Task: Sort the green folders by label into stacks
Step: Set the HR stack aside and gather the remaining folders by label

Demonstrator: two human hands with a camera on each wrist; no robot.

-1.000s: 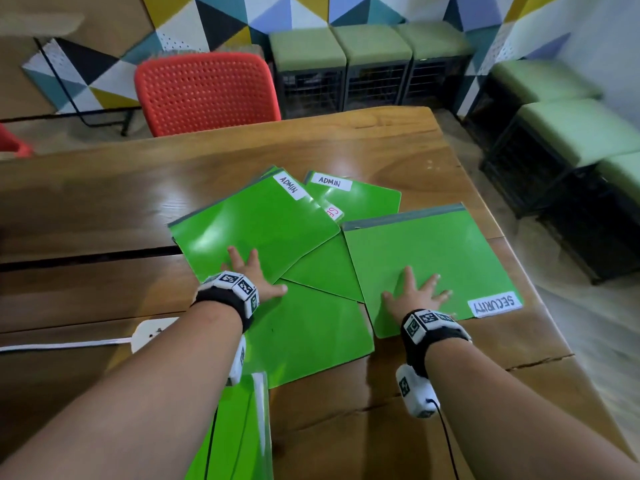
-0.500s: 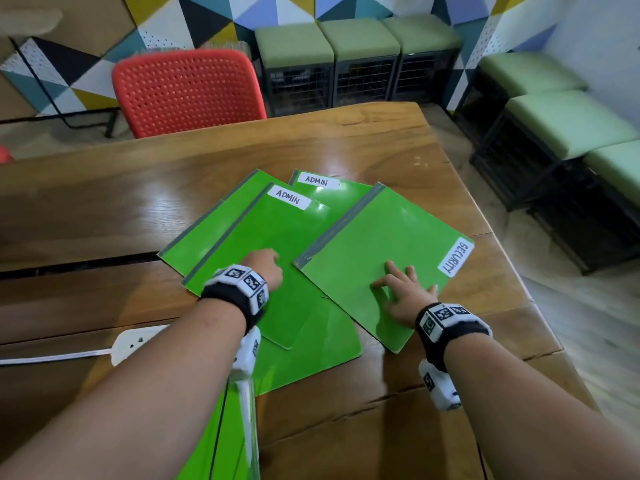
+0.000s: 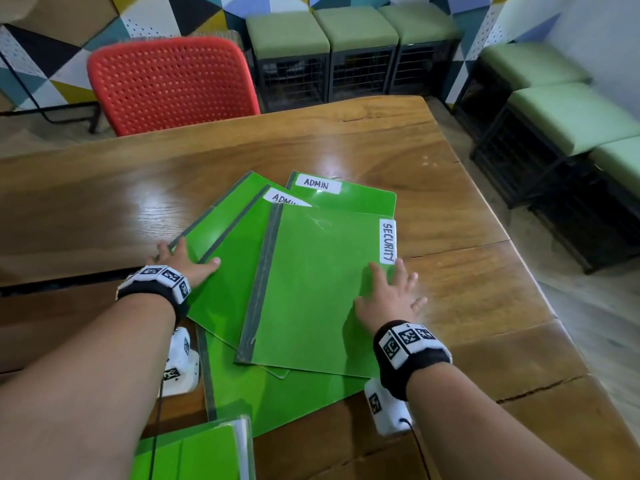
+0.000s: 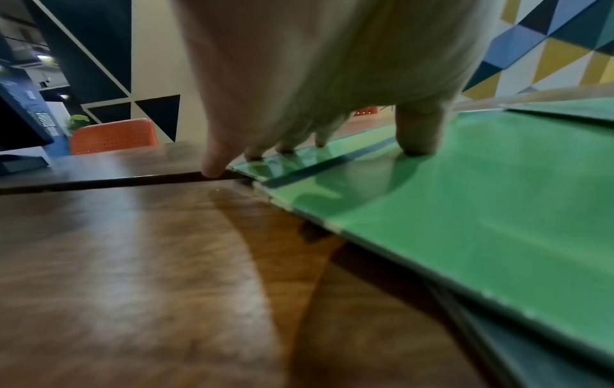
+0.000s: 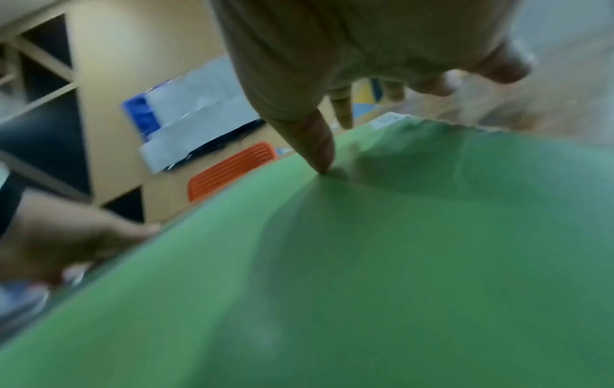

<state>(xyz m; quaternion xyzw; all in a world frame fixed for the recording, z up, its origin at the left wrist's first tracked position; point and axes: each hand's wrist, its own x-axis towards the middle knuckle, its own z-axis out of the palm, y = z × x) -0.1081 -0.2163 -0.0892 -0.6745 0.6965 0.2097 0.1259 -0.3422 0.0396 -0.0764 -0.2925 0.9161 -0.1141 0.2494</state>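
Observation:
Several green folders lie overlapped on the wooden table (image 3: 104, 188). On top is the SECURITY folder (image 3: 311, 289), its label at the right edge. My right hand (image 3: 388, 296) lies flat with spread fingers on its right side, the thumb (image 5: 315, 141) pressing the cover. Under it are two ADMIN folders (image 3: 346, 194), (image 3: 228, 251), one with its label half covered. My left hand (image 3: 183, 258) rests open on the left corner of the lower folders (image 4: 465, 197), fingertips (image 4: 285, 149) on their edge. Another green folder (image 3: 284, 400) lies beneath the pile.
A further green folder with papers (image 3: 194, 452) sits at the table's near edge. A white power strip (image 3: 180, 362) lies under my left wrist. A red chair (image 3: 173, 84) stands behind the table, green-cushioned stools (image 3: 356, 53) along the walls. The table's right edge is close.
The SECURITY folder has turned and slid left over the ADMIN folders, half covering one label. My left hand has moved to the left corner of the pile.

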